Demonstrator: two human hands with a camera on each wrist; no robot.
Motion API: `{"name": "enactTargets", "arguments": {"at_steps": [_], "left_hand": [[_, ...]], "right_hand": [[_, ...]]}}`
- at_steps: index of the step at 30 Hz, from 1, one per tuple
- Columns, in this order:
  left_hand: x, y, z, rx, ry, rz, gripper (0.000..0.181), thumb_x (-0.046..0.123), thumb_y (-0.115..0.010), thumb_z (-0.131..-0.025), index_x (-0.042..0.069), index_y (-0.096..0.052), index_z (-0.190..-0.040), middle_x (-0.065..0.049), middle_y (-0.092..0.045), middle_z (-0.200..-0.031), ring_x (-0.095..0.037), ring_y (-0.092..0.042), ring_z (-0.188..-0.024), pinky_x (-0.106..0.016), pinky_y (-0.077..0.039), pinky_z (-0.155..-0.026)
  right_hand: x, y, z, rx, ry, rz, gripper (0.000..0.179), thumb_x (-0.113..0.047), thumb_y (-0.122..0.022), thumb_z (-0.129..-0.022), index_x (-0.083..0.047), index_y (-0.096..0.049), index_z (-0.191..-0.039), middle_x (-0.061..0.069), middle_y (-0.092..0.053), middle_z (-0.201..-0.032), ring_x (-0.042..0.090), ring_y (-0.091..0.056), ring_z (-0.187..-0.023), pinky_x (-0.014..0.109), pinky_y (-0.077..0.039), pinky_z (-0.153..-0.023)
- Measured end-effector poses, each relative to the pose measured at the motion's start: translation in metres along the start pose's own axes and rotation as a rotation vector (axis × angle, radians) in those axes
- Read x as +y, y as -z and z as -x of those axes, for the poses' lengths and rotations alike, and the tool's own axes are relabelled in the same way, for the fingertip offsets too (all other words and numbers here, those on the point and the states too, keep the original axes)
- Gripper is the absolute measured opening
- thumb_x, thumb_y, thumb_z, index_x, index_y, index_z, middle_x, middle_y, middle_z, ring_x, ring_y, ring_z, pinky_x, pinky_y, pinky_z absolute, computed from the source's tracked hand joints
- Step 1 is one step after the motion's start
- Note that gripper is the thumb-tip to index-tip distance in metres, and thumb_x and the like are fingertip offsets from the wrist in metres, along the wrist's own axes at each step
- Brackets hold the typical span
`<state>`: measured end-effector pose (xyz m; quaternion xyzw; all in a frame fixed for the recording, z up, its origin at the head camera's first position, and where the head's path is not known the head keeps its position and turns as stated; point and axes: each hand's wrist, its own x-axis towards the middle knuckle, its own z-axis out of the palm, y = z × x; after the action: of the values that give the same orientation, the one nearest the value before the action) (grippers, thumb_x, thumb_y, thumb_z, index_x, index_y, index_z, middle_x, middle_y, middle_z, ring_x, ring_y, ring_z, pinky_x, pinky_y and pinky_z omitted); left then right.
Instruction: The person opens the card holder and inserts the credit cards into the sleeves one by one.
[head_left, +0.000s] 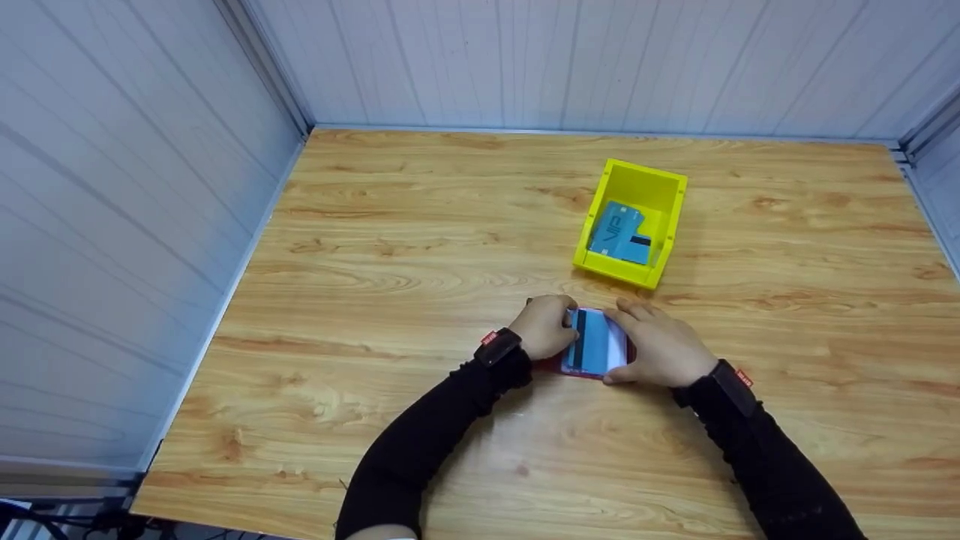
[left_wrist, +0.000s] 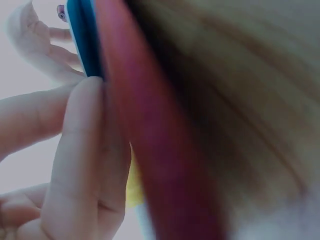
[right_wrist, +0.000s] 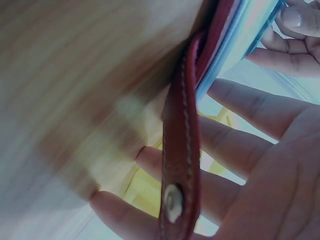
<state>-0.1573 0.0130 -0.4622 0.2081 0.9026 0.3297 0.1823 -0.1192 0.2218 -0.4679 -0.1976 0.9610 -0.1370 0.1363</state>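
Observation:
A red card holder [right_wrist: 182, 125] with a stitched strap and metal snap lies unfolded on the table, its clear sleeves facing up. Over the sleeves is a blue card [head_left: 596, 341] with a black stripe. My left hand [head_left: 545, 327] has its fingers curled at the card's left edge and pinches it; its fingertips [left_wrist: 90, 92] meet right at the blue edge in the left wrist view. From the other side, my right hand [head_left: 664, 343] spans the holder's right part, thumb low and index finger high. Its fingers reach out nearly straight, the index fingertip [right_wrist: 217, 89] against the sleeves.
Just beyond my hands stands a yellow bin [head_left: 645, 180] holding blue cards [head_left: 616, 225], one lettered VIP. Pale panel walls [head_left: 525, 67] border the wood-grain table [head_left: 375, 247] at the back and sides.

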Motion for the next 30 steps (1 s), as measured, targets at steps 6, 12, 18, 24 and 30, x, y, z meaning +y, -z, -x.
{"name": "enactTargets", "arguments": {"at_steps": [6, 12, 18, 24, 30], "left_hand": [[0.002, -0.001, 0.000, 0.011, -0.055, -0.016, 0.013, 0.005, -0.066, -0.084, -0.002, -0.068, -0.095, 0.006, -0.043, -0.062, -0.009, -0.042, -0.060, -0.018, -0.030, -0.055], [0.008, -0.003, 0.003, 0.003, -0.012, 0.009, 0.032, 0.010, -0.063, -0.090, -0.001, -0.065, -0.119, 0.006, -0.053, -0.066, -0.007, -0.048, -0.059, -0.016, -0.037, -0.055], [0.014, -0.002, 0.007, 0.008, 0.001, 0.014, 0.040, 0.013, -0.056, -0.095, 0.000, -0.058, -0.133, -0.006, -0.071, -0.099, -0.010, -0.057, -0.079, -0.021, -0.050, -0.076], [0.015, -0.002, 0.010, 0.008, -0.024, 0.017, 0.039, 0.010, -0.051, -0.097, 0.004, -0.057, -0.135, -0.008, -0.067, -0.122, -0.012, -0.057, -0.092, -0.026, -0.050, -0.091], [0.014, -0.002, 0.012, -0.004, -0.055, -0.003, 0.041, 0.008, -0.049, -0.096, 0.007, -0.057, -0.136, -0.006, -0.067, -0.123, -0.012, -0.057, -0.090, -0.024, -0.050, -0.086]], "right_hand": [[0.001, 0.000, 0.000, -0.008, -0.006, 0.006, 0.103, -0.055, -0.083, -0.068, -0.007, -0.041, -0.149, 0.024, -0.035, -0.155, 0.046, -0.033, -0.142, 0.065, -0.035, -0.107], [0.000, 0.000, 0.001, 0.008, 0.005, 0.012, 0.102, -0.055, -0.083, -0.068, -0.007, -0.042, -0.148, 0.024, -0.037, -0.154, 0.046, -0.035, -0.140, 0.064, -0.036, -0.107], [-0.001, 0.000, 0.002, 0.022, 0.010, 0.006, 0.101, -0.055, -0.083, -0.068, -0.009, -0.042, -0.148, 0.023, -0.038, -0.153, 0.046, -0.035, -0.141, 0.066, -0.036, -0.106], [-0.001, 0.000, 0.001, 0.021, 0.004, -0.002, 0.102, -0.055, -0.083, -0.067, -0.010, -0.042, -0.149, 0.023, -0.037, -0.154, 0.047, -0.034, -0.141, 0.067, -0.035, -0.106], [0.000, 0.000, 0.001, 0.018, 0.006, -0.003, 0.101, -0.055, -0.083, -0.068, -0.010, -0.042, -0.149, 0.023, -0.036, -0.154, 0.047, -0.033, -0.141, 0.067, -0.035, -0.106]]}}
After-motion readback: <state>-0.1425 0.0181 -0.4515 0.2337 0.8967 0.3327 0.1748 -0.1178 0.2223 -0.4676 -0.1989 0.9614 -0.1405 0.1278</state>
